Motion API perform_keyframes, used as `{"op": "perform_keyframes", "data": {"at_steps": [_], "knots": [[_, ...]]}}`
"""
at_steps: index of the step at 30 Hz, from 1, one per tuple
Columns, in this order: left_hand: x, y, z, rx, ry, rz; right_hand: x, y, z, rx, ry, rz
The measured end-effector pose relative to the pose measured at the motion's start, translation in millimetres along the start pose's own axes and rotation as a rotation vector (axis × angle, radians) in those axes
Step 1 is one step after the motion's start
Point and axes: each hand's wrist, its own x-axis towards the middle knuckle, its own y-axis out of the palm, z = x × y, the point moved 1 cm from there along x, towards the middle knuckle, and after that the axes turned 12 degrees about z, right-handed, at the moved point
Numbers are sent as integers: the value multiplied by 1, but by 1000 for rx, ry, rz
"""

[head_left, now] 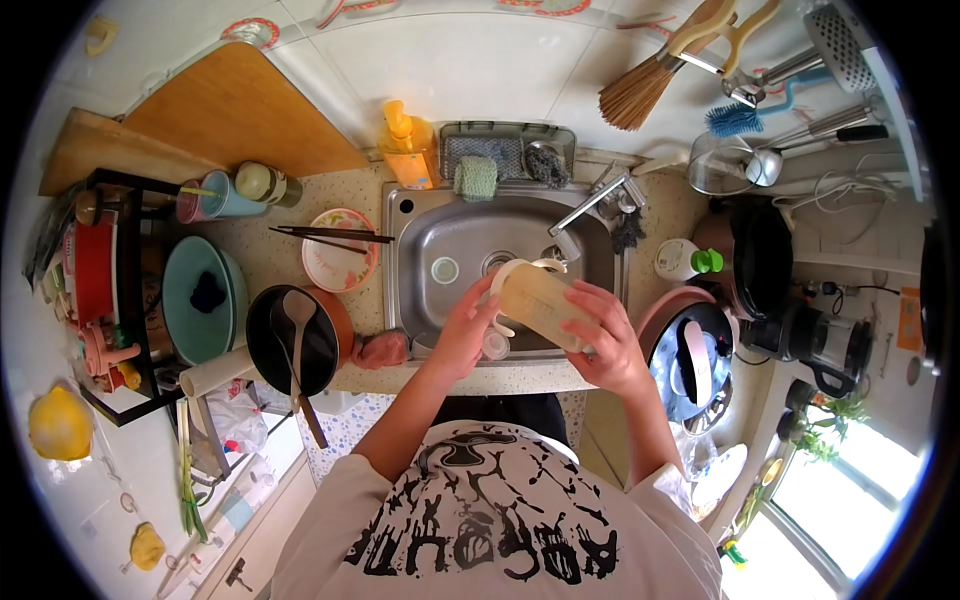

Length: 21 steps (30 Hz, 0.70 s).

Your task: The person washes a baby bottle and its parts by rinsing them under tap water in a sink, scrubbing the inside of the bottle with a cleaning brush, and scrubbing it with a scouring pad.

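Your speckled desk [540,376] runs beneath a pale tiled wall [440,65].
To your right, bright daylight fills a window [850,510] beside a leafy plant [832,418]; to your left stands a black rack [134,280], with blue-speckled flooring [335,470] visible below the desk.

Can't make out any words: too stylized on the shirt [490,525], too small on the orange bottle [408,160] beyond the sink's top-left corner.

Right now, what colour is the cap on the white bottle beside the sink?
The cap is bright green, seen best in the head view.
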Motion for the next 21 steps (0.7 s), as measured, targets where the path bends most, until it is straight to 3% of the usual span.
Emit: {"op": "perform_keyframes", "data": {"at_steps": [7,14,21], "knots": [[-2,-6,-2,26,22,-23,-8,-3,3,190,144,-129],[-3,-12,-9,196,61,20,-11,-4,-2,234,203,-109],[-4,-2,-13,175,96,63,-12,8,-8,317,239,-140]]}}
